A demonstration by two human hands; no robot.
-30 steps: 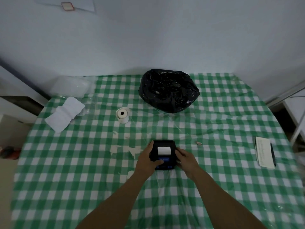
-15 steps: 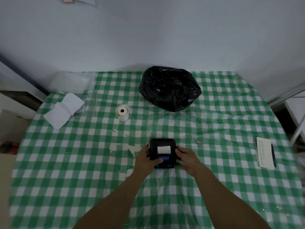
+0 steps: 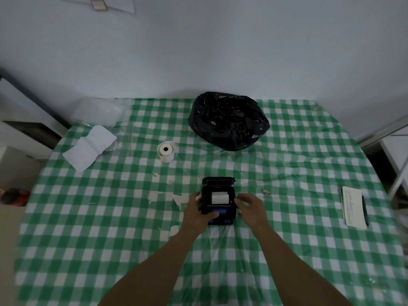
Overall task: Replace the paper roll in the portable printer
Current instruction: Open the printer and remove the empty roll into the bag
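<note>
White roll (image 3: pixel 220 197) lies crosswise in the open printer (image 3: pixel 218 200); left hand (image 3: pixel 199 212) grips the printer, while right hand (image 3: pixel 251 206) hovers released beside it, nearer.

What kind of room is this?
Probably a plain room in a home, set up as a small work spot. A table with a green checked cloth stands against a bare wall, with a black bin bag, a notepad and a small printer on it.
</note>
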